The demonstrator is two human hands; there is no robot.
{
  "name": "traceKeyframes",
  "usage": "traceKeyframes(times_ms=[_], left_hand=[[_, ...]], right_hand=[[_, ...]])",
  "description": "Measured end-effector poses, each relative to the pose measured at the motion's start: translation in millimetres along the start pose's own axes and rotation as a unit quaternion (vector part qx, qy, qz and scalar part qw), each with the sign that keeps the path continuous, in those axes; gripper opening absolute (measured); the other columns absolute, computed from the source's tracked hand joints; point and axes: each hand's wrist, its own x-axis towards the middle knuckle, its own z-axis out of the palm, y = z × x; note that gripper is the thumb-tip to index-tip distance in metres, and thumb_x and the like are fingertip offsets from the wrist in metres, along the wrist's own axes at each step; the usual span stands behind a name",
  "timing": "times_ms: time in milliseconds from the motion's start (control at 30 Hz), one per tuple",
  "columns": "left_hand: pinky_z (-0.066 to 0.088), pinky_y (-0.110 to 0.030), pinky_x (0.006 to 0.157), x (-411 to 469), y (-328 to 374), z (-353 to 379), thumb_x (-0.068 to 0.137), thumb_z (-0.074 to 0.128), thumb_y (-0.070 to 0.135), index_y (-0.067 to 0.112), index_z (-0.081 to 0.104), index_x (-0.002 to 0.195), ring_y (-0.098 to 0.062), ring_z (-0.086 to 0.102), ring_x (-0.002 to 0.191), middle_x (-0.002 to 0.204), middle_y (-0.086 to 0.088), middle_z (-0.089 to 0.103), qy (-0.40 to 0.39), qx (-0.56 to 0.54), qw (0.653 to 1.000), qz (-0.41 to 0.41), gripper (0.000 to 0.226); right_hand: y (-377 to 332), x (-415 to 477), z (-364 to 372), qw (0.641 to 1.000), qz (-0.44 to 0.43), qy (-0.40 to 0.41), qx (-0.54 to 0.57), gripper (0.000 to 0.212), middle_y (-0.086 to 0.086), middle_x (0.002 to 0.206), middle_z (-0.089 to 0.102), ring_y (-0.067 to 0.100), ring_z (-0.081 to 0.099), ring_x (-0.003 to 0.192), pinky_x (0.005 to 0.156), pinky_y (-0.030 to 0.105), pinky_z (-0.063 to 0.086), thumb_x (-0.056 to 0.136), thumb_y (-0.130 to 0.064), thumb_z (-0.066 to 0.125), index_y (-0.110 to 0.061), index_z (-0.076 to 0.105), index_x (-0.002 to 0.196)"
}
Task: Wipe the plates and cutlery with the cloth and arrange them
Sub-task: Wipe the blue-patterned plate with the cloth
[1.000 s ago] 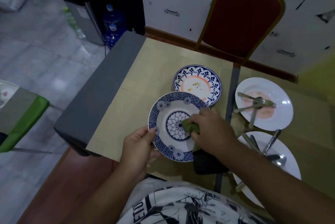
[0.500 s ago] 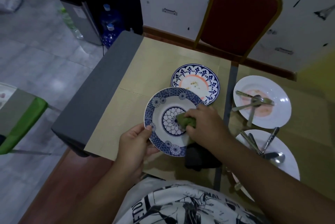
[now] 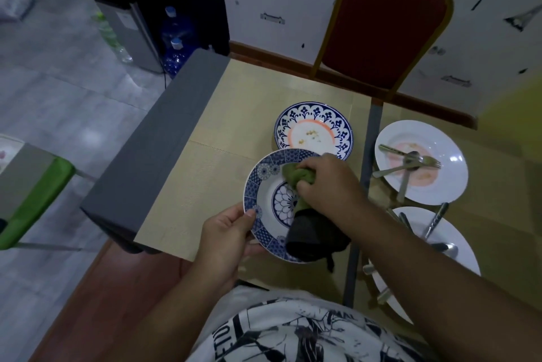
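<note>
A table [image 3: 223, 138] covered with tan mats is filling the middle of the view, and one red chair [image 3: 384, 24] with a gold frame is standing at its far side against the wall. Four plates are showing in all. Two plain white ones are lying on the right: the farther white plate [image 3: 448, 185] is carrying three pieces of cutlery [image 3: 407, 165], a fork among them, crossed over pinkish smears, while the nearer white plate [image 3: 457, 244] is partly hiding behind the right forearm and is holding several more pieces, too overlapped to count. One blue-and-orange plate [image 3: 313, 130] with crumbs in its centre is resting flat on the mat. Just in front of it, one blue patterned plate [image 3: 261, 185] is being held tilted above the table edge. The left hand [image 3: 228, 238] is gripping this plate's near rim, thumb on top. The right hand [image 3: 325, 182] is closing around one cloth [image 3: 296, 174], pressing its green end onto the plate's upper rim while the dark end is hanging down over the lower rim.
</note>
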Motion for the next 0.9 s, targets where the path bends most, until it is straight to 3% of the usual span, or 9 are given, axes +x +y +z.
traceKeyframes(times_ms=[133,267,467,600,700,833,900], left_hand=[[0.061,-0.05,0.077,-0.8,-2.2,1.9,0.101,0.052,0.01,0.007,0.071,0.115,-0.035,0.074,0.093,0.104,-0.017,0.076,-0.003,0.006,1.0,0.003,0.024],[0.062,-0.043,0.068,2.2,3.3,0.3,0.102,0.051,0.009,0.003,0.071,0.112,-0.032,0.075,0.085,0.1,-0.019,0.076,0.005,-0.002,1.0,0.0,0.024],[0.061,-0.034,0.059,3.6,6.2,-1.9,0.101,0.052,0.008,0.004,0.071,0.111,-0.027,0.076,0.08,0.099,-0.016,0.077,0.007,-0.027,0.999,-0.022,0.022],[0.06,-0.035,0.061,-0.1,1.2,4.1,0.102,0.05,0.009,0.005,0.071,0.113,-0.029,0.075,0.082,0.1,-0.017,0.077,-0.022,-0.005,0.999,-0.024,0.024],[0.06,-0.036,0.062,-1.4,0.9,5.2,0.102,0.049,0.009,0.006,0.071,0.112,-0.03,0.075,0.085,0.1,-0.017,0.077,-0.024,0.003,1.0,-0.018,0.024],[0.062,-0.041,0.067,-1.7,3.4,2.0,0.102,0.051,0.009,0.007,0.071,0.114,-0.034,0.074,0.09,0.101,-0.016,0.077,-0.003,-0.002,1.0,-0.004,0.023],[0.063,-0.042,0.068,-1.4,4.8,2.2,0.101,0.052,0.009,0.006,0.071,0.114,-0.034,0.074,0.09,0.101,-0.016,0.077,0.006,-0.007,1.0,0.005,0.023]], right_hand=[[-4.0,-9.2,4.5,0.998,-0.035,-0.037,0.026,0.041,-0.002,0.103,0.062,0.022,0.054,0.097,0.08,0.041,0.053,0.07,-0.029,0.061,-0.031,0.069,0.111],[-11.0,-35.7,4.2,0.976,-0.136,-0.172,-0.011,0.042,-0.01,0.105,0.054,0.015,0.043,0.108,0.083,0.041,0.048,0.073,-0.031,0.063,-0.04,0.066,0.115],[8.6,-43.7,-14.6,0.968,-0.105,-0.212,-0.082,0.035,-0.013,0.095,0.051,0.014,0.042,0.102,0.077,0.041,0.051,0.073,-0.034,0.063,-0.041,0.07,0.107],[-11.5,-44.0,-5.9,0.972,-0.137,-0.192,-0.007,0.035,-0.009,0.085,0.053,0.012,0.05,0.087,0.073,0.037,0.051,0.071,-0.03,0.065,-0.033,0.074,0.104],[-17.1,-33.0,0.4,0.981,-0.131,-0.146,0.011,0.033,-0.007,0.085,0.056,0.014,0.052,0.086,0.072,0.039,0.052,0.07,-0.03,0.064,-0.03,0.074,0.101],[2.2,-17.5,-7.6,0.998,-0.027,-0.048,-0.019,0.035,-0.002,0.093,0.055,0.022,0.049,0.099,0.076,0.042,0.052,0.073,-0.029,0.066,-0.031,0.07,0.108],[13.5,-19.4,-13.2,0.997,0.002,-0.052,-0.056,0.035,0.0,0.096,0.055,0.024,0.049,0.101,0.077,0.042,0.052,0.075,-0.029,0.066,-0.03,0.069,0.11]])
